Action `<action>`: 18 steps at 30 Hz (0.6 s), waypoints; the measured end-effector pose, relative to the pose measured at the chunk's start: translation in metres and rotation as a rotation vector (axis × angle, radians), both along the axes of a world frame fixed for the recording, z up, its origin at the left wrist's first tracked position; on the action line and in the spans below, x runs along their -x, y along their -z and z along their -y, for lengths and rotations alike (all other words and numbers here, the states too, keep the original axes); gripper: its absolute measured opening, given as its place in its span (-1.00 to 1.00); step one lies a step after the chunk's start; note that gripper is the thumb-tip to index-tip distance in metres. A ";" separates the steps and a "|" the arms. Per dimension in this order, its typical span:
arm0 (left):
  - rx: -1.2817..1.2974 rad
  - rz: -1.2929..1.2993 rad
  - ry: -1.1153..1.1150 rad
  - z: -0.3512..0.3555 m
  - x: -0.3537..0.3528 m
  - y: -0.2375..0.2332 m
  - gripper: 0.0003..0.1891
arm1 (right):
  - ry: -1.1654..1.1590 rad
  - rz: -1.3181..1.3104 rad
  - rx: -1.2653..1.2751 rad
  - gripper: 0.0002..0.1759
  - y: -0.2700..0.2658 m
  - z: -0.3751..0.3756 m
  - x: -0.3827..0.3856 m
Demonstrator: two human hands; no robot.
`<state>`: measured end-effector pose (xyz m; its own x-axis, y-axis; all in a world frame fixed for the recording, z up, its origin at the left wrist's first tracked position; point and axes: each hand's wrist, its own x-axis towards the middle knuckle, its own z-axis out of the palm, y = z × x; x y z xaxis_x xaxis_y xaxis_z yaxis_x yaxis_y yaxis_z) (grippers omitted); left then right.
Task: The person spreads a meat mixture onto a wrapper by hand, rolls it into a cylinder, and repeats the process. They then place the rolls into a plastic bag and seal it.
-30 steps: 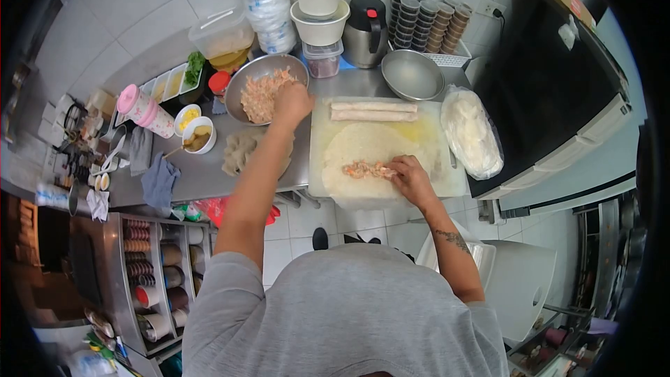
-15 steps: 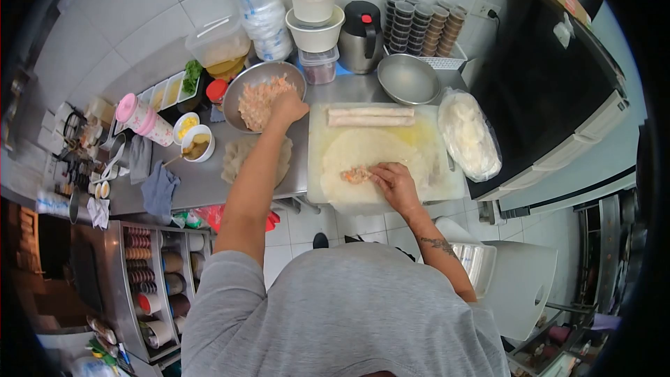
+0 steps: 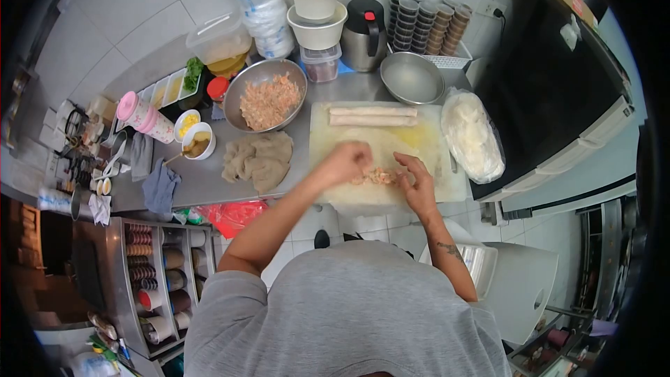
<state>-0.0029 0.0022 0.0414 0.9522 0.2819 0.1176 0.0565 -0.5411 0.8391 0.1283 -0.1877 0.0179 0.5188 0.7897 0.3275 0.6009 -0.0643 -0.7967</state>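
Observation:
A round, pale wrapper (image 3: 349,192) lies flat on the white cutting board (image 3: 453,183). Orange-and-white chopped filling (image 3: 379,176) forms a short line on it. My right hand (image 3: 417,180) is at the right end of the filling, its thumb and fingers apart. Over the wrapper's left part hovers my left hand (image 3: 350,160), blurred, its fingers curled down; whether it holds anything is hidden. Two pale rolls (image 3: 373,116) lie side by side along the board's top edge. The steel bowl (image 3: 234,108) at the upper left contains more filling (image 3: 271,101).
A crumpled beige cloth (image 3: 259,160) lies left of the board. A plastic bag of pale wrappers (image 3: 472,138) sits to the right. Behind stand an empty steel bowl (image 3: 412,78), a steel jug (image 3: 364,38) and stacked white tubs (image 3: 317,28). Small bowls (image 3: 199,141) are at left.
My left hand has left the steel bowl and come over the wrapper. My right hand has shifted slightly right and its fingers have spread. The filling on the wrapper now reaches further right.

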 end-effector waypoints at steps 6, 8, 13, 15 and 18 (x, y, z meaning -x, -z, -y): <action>-0.202 0.161 -0.157 0.026 0.007 0.014 -0.90 | -0.007 0.238 -0.065 -0.62 0.003 -0.005 0.029; -0.239 0.168 -0.119 0.029 0.015 0.015 -0.90 | -0.022 0.378 -0.089 -0.65 0.001 -0.010 0.037; -0.483 0.230 -0.166 0.047 0.020 0.038 -0.90 | -0.063 0.492 -0.141 -0.73 0.025 -0.018 0.033; -0.454 0.203 -0.138 0.046 0.020 0.043 -0.87 | -0.095 0.497 -0.134 -0.73 0.031 -0.014 0.026; -0.381 0.184 -0.186 0.039 0.025 0.034 -0.80 | -0.118 0.403 -0.087 -0.72 0.030 -0.010 0.015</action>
